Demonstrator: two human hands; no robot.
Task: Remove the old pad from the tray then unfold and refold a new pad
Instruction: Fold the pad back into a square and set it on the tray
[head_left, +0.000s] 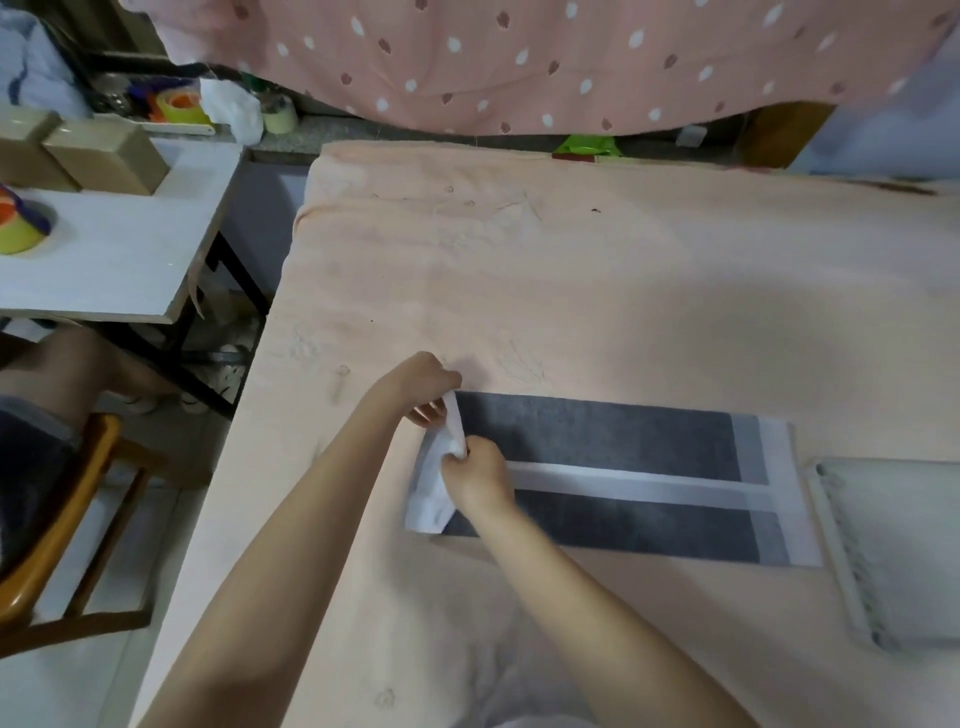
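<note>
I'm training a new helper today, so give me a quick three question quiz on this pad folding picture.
1. True or false: both hands grip the pad.
2. Which end of the pad is being lifted? A) the end near the tray B) the end away from it
3. What does the pad lie on?

Key: 1. True: the left hand and right hand pinch its white edge. 2. B. 3. The peach cloth.

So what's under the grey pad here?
The pad lies flat on the peach cloth. Both hands pinch its white left edge, left hand, right hand. Anything beneath stays hidden.
</note>
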